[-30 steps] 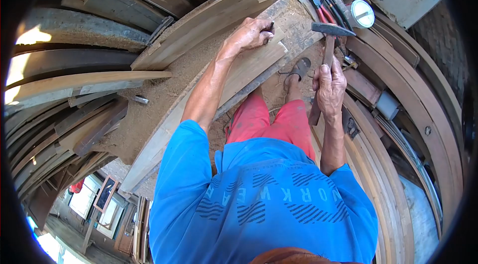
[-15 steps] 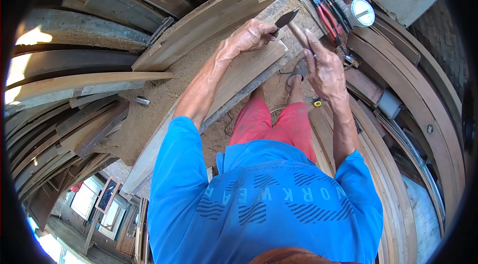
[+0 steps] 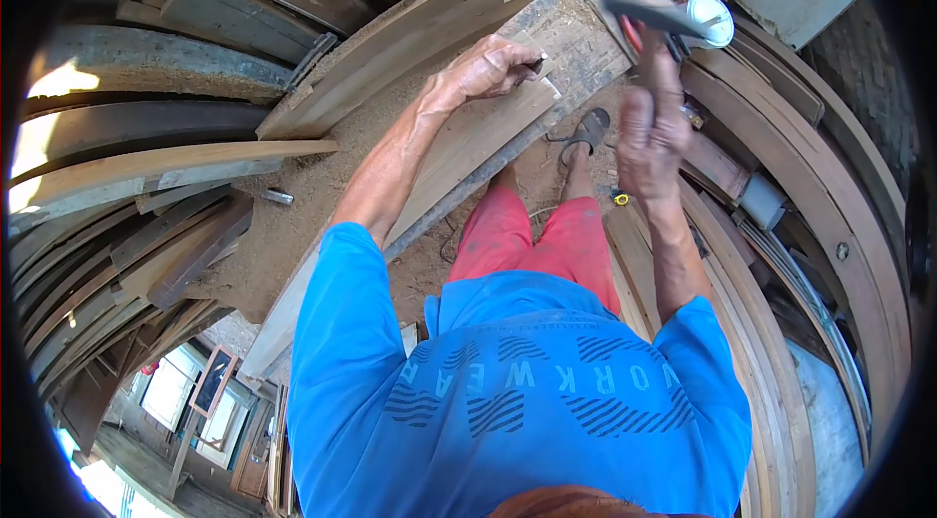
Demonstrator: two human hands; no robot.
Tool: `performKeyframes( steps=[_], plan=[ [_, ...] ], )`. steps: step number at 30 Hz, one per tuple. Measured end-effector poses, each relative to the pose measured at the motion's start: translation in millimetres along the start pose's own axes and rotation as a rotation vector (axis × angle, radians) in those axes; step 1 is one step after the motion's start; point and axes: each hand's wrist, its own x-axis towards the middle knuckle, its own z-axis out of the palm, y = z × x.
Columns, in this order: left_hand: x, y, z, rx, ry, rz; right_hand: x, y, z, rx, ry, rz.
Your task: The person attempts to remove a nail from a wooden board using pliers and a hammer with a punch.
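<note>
– While right hand (image 3: pixel 654 139) grips the blurred hammer (image 3: pixel 659 14), left hand (image 3: pixel 488 69)?
– Closed on mostly hidden dark tool (image 3: pixel 538 63) over board (image 3: pixel 488 139), far end of worktop (image 3: pixel 578 33). Probably hammering stage; next blow calls for steady tool.

The hammer (image 3: pixel 649 12) is blurred, and its handle is largely covered by the right hand (image 3: pixel 652 142), which is blurred as well. The red-handled pliers (image 3: pixel 631 36) are partly hidden beneath the hammer. The dark object (image 3: pixel 540 62) gripped in the left hand (image 3: pixel 488 67) is mostly concealed there and cannot be identified. Fine print on the blue shirt (image 3: pixel 527 362) is too small to be read. The stacked boards (image 3: pixel 137 132) are cut off by the view's edge.
</note>
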Motion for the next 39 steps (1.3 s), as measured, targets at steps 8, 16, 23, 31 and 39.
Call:
performKeyframes(
  steps=[8, 16, 23, 31, 39],
  plan=[
    [7, 1, -4, 0.008, -0.090, -0.033, 4, -1, -16, -0.066, -0.122, 0.077],
    [3, 10, -5, -0.096, -0.037, -0.104, -6, 47, -10, -0.324, -0.301, 0.155],
    [-23, 27, -10, 0.176, 0.333, -0.183, -37, 120, 35, -0.709, -0.471, 0.147],
    [-78, 31, 84, 0.547, 0.507, -0.530, 54, 3, 67, -0.680, -0.609, -0.269],
    [-78, 31, 82, 0.577, 0.527, -0.438, 47, 44, 100, -0.678, -1.027, -0.237]
  ],
)
